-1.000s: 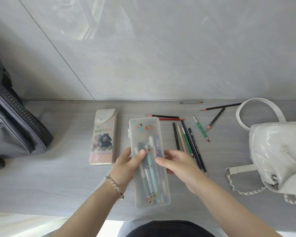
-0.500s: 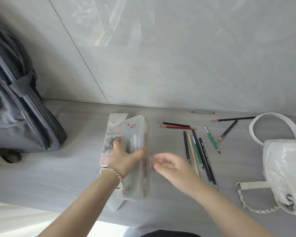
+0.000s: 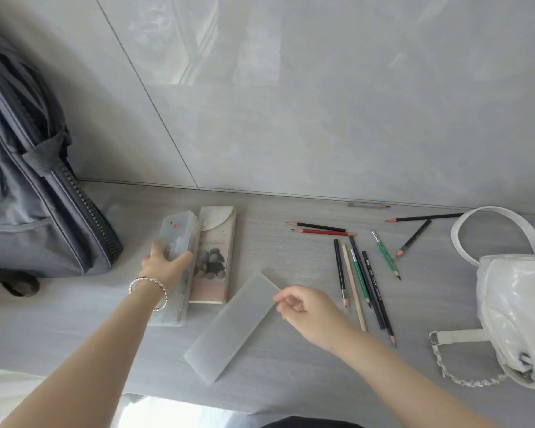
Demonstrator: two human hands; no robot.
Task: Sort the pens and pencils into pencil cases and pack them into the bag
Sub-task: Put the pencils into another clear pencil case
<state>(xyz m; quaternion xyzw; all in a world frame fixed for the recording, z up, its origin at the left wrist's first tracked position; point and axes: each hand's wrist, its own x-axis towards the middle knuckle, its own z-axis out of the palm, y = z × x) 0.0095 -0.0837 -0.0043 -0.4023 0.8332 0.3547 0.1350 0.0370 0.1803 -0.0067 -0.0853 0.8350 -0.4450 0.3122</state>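
Note:
My left hand (image 3: pixel 164 264) grips a translucent plastic pencil case (image 3: pixel 176 239) holding pens, tilted on its edge left of the printed cardboard pencil case (image 3: pixel 213 257). A frosted flat rectangular piece (image 3: pixel 233 327) lies diagonally on the counter; my right hand (image 3: pixel 306 307) hovers by its upper right corner with fingers loosely curled, holding nothing. Several pencils (image 3: pixel 360 273) lie in a bunch to the right, others scattered behind. The grey backpack (image 3: pixel 34 211) stands at the left with its zipper facing the case.
A white handbag (image 3: pixel 519 313) with a chain strap sits at the right. The grey counter (image 3: pixel 275 375) ends at a tiled wall behind and a front edge near my body. A grey pencil (image 3: pixel 368 206) lies against the wall.
My left hand carried the translucent case leftward, past the printed case, toward the backpack. My right hand let go. The frosted flat piece now lies uncovered on the counter.

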